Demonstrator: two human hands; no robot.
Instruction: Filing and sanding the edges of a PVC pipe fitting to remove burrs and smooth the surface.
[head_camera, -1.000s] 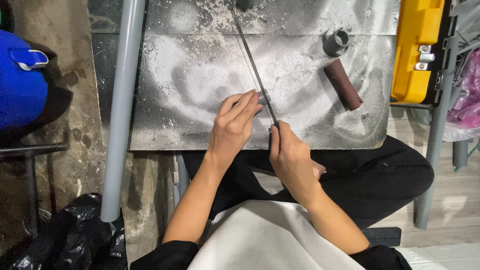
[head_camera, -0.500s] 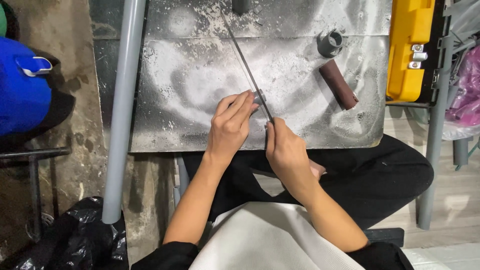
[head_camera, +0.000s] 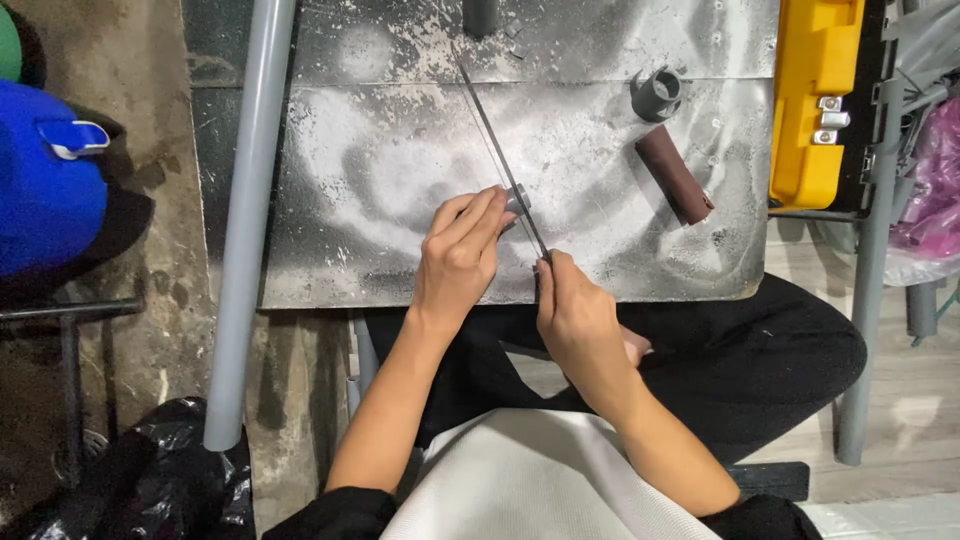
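We are mid-cut: left hand (head_camera: 462, 258) pins the pipe stub (head_camera: 517, 199), right hand (head_camera: 577, 318) grips the blade (head_camera: 500, 158); next needs steady strokes.

Short grey pipe piece (head_camera: 517, 200) — small cylinder, lying on its side on the scuffed metal bench (head_camera: 400, 150), near the front edge, mostly covered by left hand (head_camera: 462, 255) fingers pressing down on it; only its right end shows. Thin dark saw blade (head_camera: 495, 150) — long, narrow, straight, running diagonally from upper left down to lower right, crossing just at the pipe piece's exposed end, touching it. Blade's near end pinched in right hand (head_camera: 575, 310); far end reaches toward the bench's back.
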